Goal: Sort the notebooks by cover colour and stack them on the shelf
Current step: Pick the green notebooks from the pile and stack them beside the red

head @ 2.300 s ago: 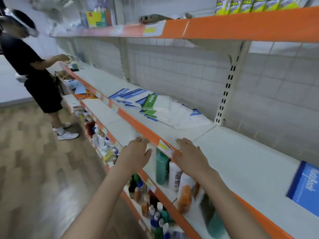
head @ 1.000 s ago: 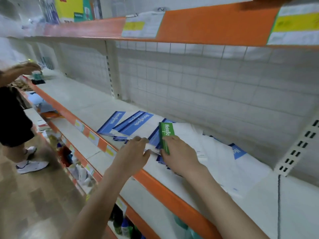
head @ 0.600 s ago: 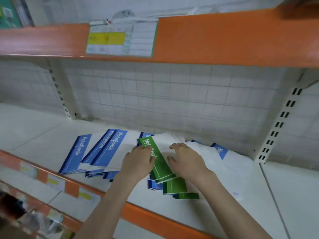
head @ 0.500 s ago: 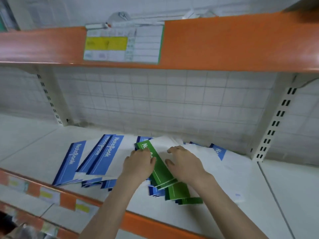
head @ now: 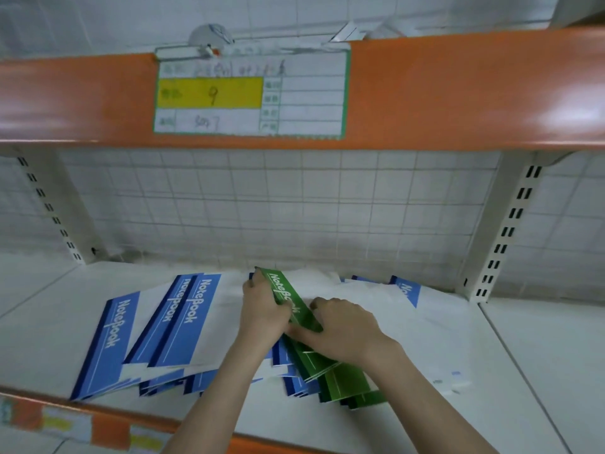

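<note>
Notebooks lie fanned, unsorted, on the white metal shelf (head: 523, 371). Left hand (head: 263, 314) grips the top thin green-spined notebook (head: 283, 294) by its edge; right hand (head: 343, 329), fingers curled, pinches its lower spine. Thin blue-spined notebooks (head: 183, 322) lie just left, others beneath. Risk — slick overlapped covers may slide forward off the shelf's orange front lip (head: 111, 427) as the green one lifts — a loose grip would drop it.

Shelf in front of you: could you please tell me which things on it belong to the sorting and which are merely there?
Job: green notebooks; blue notebooks; left hand; right hand; shelf.
Merely there: price label; wire grid back.
</note>
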